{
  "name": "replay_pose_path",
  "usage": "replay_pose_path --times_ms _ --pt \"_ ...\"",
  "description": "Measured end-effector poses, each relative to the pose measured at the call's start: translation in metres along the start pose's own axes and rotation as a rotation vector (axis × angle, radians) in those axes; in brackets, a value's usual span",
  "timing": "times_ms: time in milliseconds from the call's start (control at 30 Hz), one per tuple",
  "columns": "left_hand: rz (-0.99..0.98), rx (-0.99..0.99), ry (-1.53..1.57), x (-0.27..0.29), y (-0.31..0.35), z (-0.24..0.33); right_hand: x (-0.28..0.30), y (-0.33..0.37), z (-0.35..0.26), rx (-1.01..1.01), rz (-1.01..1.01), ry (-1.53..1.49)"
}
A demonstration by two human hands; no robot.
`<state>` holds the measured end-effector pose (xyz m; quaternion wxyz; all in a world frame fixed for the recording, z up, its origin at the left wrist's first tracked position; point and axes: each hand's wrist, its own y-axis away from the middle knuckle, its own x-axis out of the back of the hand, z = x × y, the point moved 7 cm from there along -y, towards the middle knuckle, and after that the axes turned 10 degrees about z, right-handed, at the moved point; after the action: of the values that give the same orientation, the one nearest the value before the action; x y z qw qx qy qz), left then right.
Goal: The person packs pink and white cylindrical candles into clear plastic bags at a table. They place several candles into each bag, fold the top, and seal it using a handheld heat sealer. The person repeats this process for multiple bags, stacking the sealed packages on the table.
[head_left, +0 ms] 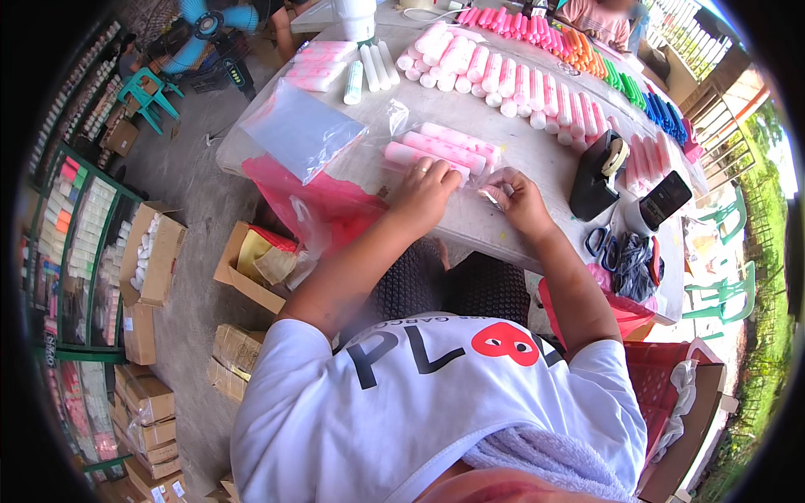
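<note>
Three pink-and-white cylinders (457, 147) lie side by side in a clear plastic bag (490, 156) near the table's front edge. Over the nearest cylinder curl the fingers of my left hand (428, 191), holding the pack against the table. At the pack's right end, my right hand (518, 203) is closed in a pinch on the gathered clear plastic. A small white bit shows at its fingertips; I cannot make out what it is. Left of the pack lies a stack of flat clear bags (302, 130), with a pink plastic bag (323, 201) hanging below it.
Long rows of pink-and-white cylinders (503, 75) and coloured ones (579, 50) fill the table's far side. A black tape dispenser (597, 176), a phone (667, 201) and scissors (602, 245) stand or lie at right. An open carton (251, 268) is below left.
</note>
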<state>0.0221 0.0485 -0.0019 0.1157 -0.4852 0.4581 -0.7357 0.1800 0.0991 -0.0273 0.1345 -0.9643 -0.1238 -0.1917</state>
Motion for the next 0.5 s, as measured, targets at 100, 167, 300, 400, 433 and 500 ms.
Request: replay_pose_path --times_ms 100,167,300,400,433,500 --pt "0.072 -0.047 0.08 0.001 0.001 0.016 0.0 0.003 -0.006 0.136 -0.053 -0.084" --pt "0.081 -0.075 0.119 0.001 0.009 0.028 0.008 0.011 0.002 0.134 -0.14 -0.136" --pt "0.113 -0.113 0.198 0.003 0.025 0.043 0.012 0.029 -0.008 0.198 -0.155 -0.013" --pt "0.152 -0.133 0.252 0.001 0.029 0.045 0.004 0.029 -0.027 0.272 -0.244 0.155" --pt "0.164 -0.14 0.267 0.0 0.029 0.045 0.0 0.028 -0.031 0.283 -0.284 0.194" --pt "0.17 -0.127 0.266 -0.001 0.029 0.044 0.0 0.028 -0.025 0.377 -0.266 0.216"
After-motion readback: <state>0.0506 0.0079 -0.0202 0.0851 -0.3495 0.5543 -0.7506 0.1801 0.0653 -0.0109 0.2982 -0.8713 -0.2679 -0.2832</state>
